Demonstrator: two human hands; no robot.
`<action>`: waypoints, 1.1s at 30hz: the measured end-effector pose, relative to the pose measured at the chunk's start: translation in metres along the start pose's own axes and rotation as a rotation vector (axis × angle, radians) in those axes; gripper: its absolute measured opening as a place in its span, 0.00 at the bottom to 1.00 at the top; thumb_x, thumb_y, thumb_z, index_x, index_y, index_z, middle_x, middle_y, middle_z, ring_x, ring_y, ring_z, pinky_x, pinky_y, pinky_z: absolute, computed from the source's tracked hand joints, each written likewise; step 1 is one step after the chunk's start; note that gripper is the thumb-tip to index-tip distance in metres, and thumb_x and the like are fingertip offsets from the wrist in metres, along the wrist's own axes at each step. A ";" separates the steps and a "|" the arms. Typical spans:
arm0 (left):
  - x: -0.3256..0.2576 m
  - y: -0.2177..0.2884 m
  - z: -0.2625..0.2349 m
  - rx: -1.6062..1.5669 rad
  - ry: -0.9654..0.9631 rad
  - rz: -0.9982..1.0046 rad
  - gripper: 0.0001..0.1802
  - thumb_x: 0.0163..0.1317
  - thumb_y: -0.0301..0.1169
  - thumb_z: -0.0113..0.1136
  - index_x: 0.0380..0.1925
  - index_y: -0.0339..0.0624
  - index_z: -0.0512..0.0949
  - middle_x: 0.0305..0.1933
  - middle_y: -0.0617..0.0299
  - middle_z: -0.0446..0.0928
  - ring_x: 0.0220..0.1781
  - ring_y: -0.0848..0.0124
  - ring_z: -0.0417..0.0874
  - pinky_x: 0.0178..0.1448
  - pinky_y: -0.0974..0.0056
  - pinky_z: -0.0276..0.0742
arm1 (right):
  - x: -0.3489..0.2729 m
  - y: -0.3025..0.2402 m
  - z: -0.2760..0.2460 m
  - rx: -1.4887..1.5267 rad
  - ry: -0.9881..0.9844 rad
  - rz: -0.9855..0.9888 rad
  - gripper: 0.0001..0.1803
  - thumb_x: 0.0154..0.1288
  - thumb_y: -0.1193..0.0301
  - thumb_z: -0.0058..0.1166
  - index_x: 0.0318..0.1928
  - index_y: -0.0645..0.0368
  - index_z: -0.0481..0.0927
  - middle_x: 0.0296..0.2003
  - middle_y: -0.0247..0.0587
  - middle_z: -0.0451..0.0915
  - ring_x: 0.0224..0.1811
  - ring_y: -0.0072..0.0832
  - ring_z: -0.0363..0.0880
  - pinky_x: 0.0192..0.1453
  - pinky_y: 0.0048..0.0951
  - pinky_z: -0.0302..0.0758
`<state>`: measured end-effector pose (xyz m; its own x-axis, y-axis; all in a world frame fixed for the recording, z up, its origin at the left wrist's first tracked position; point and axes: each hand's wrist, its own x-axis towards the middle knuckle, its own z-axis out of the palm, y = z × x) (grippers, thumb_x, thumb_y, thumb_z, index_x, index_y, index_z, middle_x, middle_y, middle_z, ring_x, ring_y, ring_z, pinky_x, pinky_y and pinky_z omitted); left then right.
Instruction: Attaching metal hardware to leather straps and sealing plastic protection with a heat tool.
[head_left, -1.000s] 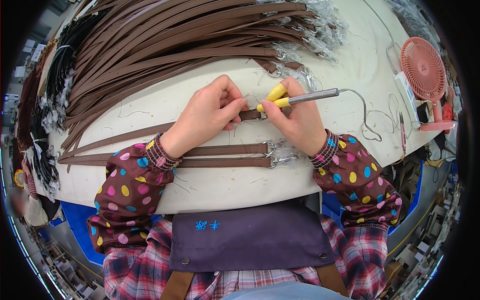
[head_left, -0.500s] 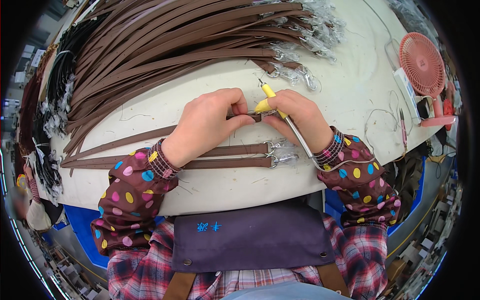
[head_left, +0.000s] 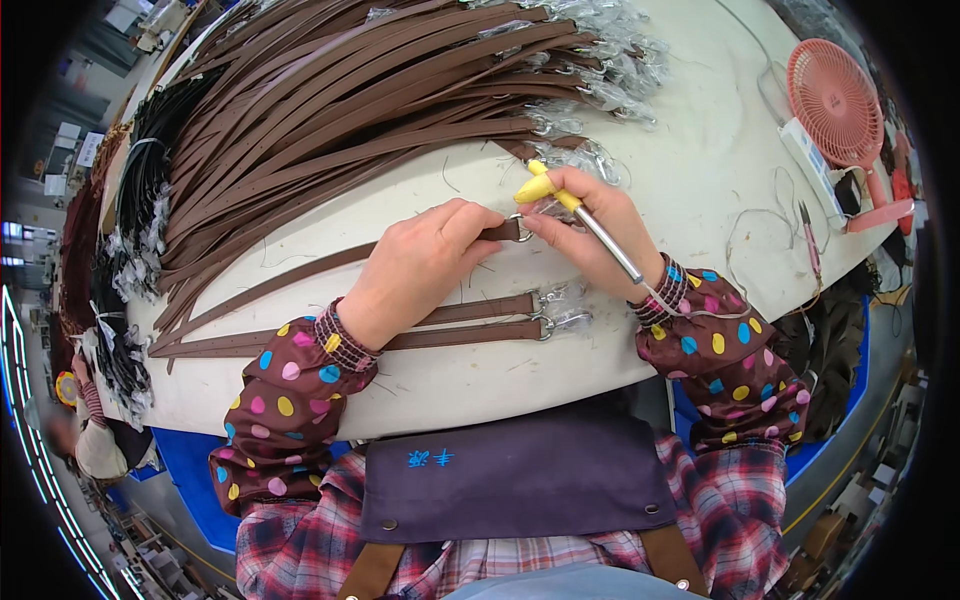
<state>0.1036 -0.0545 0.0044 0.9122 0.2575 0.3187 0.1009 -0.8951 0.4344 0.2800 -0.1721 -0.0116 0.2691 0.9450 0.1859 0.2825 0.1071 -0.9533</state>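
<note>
My left hand [head_left: 415, 260] is closed around a brown strap [head_left: 310, 268], pinching it close to its metal ring [head_left: 523, 230]. In my right hand [head_left: 600, 232] lies a corded pen-shaped tool [head_left: 612, 248] with a metal shaft and a yellow front part, pointing away from me. A yellow cover [head_left: 535, 189] sits on a finger of that hand. My right thumb touches the ring end, where clear plastic wraps the hardware. Two more brown straps, an upper one [head_left: 480, 310] and a lower one [head_left: 470, 336], lie nearer me, their rings toward the right.
A large pile of brown straps [head_left: 350, 120] with plastic-wrapped ends covers the far left of the pale table [head_left: 705, 190]. Black straps [head_left: 145, 195] hang at the left. On the right are a pink fan [head_left: 833, 100], a power strip [head_left: 812, 170] and a thin pink-handled tool [head_left: 809, 245].
The strap's end has come out from between my fingers, so its ring shows. My right hand has moved slightly away from me with the pen tool. The whole view has shifted a little.
</note>
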 end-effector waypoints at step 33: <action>-0.037 0.020 -0.007 -0.287 -0.127 -0.157 0.12 0.57 0.23 0.61 0.42 0.41 0.79 0.40 0.58 0.76 0.40 0.63 0.78 0.45 0.65 0.75 | -0.016 0.000 -0.013 -0.511 -0.182 -0.432 0.11 0.54 0.71 0.63 0.38 0.54 0.77 0.32 0.34 0.79 0.37 0.33 0.78 0.48 0.32 0.67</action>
<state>0.0688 -0.0798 0.0070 0.9383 0.3207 0.1296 0.1447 -0.7044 0.6949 0.2879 -0.1917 -0.0115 -0.1116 0.8919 0.4383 0.7399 0.3690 -0.5625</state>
